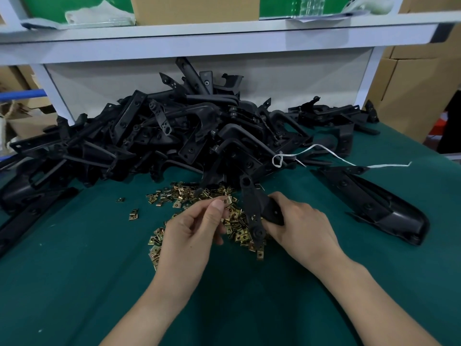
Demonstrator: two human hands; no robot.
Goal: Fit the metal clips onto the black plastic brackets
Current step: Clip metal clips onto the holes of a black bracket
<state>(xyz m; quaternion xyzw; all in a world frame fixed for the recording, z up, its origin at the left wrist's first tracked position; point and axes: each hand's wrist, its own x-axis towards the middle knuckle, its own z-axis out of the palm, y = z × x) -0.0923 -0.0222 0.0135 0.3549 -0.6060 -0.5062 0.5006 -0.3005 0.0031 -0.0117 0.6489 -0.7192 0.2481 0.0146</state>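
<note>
My right hand (301, 226) grips a black plastic bracket (254, 211) that stands tilted over a heap of brass-coloured metal clips (189, 198) on the green table cover. My left hand (197, 228) pinches one metal clip (226, 201) between thumb and fingertips, just left of the bracket and apart from it. A clip (256, 245) shows at the bracket's lower end. Behind the heap lies a big pile of black brackets (162, 136).
A large black moulded part (374, 203) lies at the right. A white string (324, 152) trails over the pile. Single clips (134, 214) lie to the left of the heap. A white shelf frame (224, 41) with cardboard boxes stands behind the pile.
</note>
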